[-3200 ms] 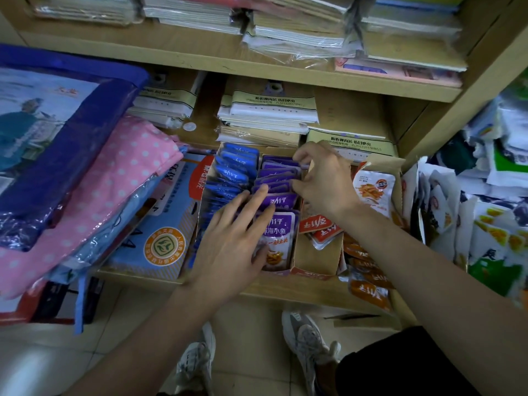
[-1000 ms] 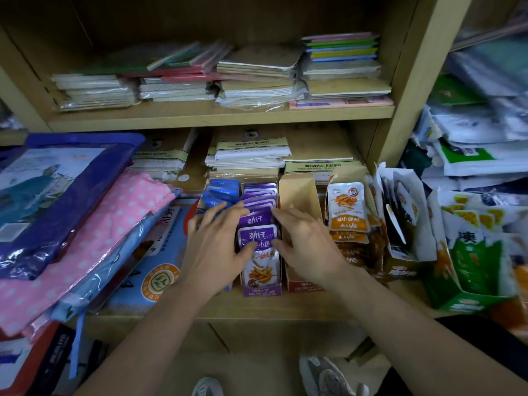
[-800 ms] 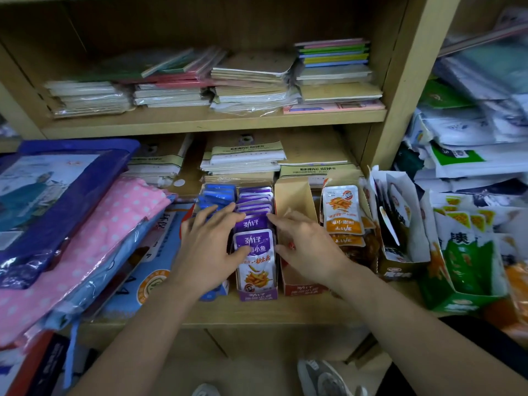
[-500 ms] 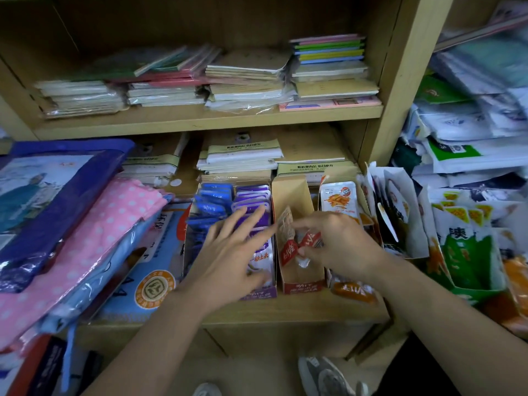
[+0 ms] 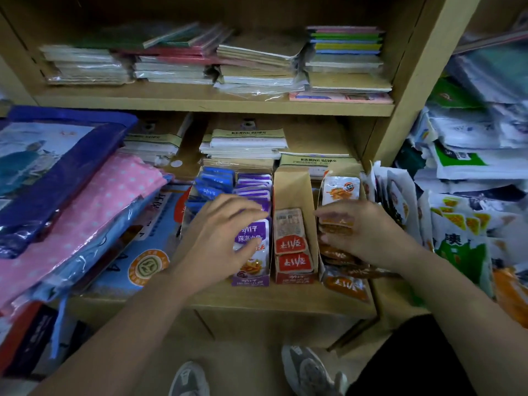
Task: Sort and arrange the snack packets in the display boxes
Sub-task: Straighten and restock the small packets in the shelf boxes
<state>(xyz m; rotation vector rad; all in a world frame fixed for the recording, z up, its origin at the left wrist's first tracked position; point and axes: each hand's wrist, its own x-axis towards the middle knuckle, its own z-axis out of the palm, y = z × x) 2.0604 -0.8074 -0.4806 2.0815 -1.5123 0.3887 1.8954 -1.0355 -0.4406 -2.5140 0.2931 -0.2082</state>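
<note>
On the lower shelf (image 5: 257,295), four rows of packets stand side by side in display boxes: blue packets (image 5: 213,185), purple packets (image 5: 254,182), red packets (image 5: 291,242) and orange packets (image 5: 340,190). The two red packets lie at the front of the middle box (image 5: 291,187), brown cardboard showing behind them. The left hand (image 5: 220,238) rests on the purple row, fingers loosely spread and grasping nothing, thumb touching the front purple packet. The right hand (image 5: 365,232) lies over the orange stack, fingers bent onto it; whether it grasps or only presses I cannot tell. Notebooks (image 5: 257,61) fill the shelf above; a pink bag (image 5: 94,201) lies to the left
</note>
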